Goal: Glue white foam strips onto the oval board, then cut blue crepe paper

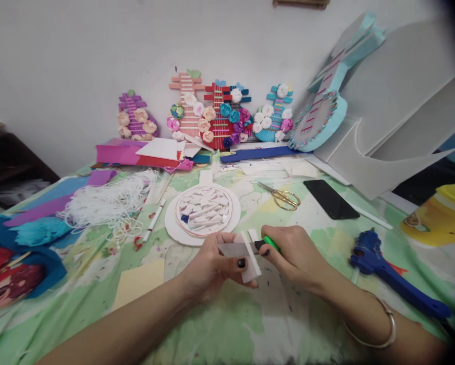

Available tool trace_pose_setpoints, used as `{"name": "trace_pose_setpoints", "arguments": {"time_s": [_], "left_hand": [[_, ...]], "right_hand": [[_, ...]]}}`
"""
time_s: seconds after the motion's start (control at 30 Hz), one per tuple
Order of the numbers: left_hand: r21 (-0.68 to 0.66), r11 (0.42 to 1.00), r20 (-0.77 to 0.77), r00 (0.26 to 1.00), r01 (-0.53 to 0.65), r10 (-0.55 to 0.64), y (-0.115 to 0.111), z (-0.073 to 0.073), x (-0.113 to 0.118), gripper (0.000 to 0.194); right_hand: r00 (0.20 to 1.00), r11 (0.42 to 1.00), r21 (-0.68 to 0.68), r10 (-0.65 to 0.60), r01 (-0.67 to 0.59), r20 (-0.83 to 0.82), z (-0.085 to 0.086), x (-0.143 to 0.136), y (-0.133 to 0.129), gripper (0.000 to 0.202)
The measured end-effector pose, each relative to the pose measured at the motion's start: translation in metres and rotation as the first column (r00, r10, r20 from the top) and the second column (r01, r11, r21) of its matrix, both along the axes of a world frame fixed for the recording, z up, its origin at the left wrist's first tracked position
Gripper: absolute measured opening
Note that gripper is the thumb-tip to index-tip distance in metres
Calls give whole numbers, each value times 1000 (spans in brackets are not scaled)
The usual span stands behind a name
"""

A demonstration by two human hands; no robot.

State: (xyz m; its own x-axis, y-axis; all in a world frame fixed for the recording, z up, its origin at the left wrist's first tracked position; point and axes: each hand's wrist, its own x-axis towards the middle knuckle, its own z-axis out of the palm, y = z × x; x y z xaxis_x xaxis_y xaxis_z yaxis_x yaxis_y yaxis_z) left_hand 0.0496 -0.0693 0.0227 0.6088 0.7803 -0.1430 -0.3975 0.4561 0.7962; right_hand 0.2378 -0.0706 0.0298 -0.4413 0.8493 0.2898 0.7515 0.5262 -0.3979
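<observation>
My left hand (221, 263) pinches a small white foam strip (253, 266) between thumb and fingers. Wrapped round the green and black handle of a knife (233, 249) is my right hand (291, 253). The knife's blade lies across the strip and points left, toward my left fingers. Another narrow white piece shows beside the blade, close to my right hand. Just beyond my hands rests a round white foam board (170, 225) with a short neck at its far side. Inside its drawn ring lie many small white scraps (204, 208) and one dark blue bit.
Gold-handled scissors (286, 197), a black phone (331, 199) and a blue glue gun (387, 271) lie to the right. A white string heap (101, 203) and a marker (154, 220) are leftward. Decorated paper guitars (221, 114) lean against the wall. A yellow container (440, 215) stands far right.
</observation>
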Motion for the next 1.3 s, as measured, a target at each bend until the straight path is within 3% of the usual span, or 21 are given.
{"name": "trace_pose_setpoints", "arguments": {"time_s": [0.43,0.63,1.3], "left_hand": [[82,994,73,994,70,-76,-4,0,-1,17],[89,994,115,990,66,-76,-2,0,-3,26],[113,992,16,998,63,-65,-2,-3,1,15]], "right_hand": [[997,999,-3,-40,40,-61,3,1,-1,44],[997,997,-16,-70,69,-38,0,3,5,44],[996,997,6,-81,81,-25,3,-3,-1,40]]}}
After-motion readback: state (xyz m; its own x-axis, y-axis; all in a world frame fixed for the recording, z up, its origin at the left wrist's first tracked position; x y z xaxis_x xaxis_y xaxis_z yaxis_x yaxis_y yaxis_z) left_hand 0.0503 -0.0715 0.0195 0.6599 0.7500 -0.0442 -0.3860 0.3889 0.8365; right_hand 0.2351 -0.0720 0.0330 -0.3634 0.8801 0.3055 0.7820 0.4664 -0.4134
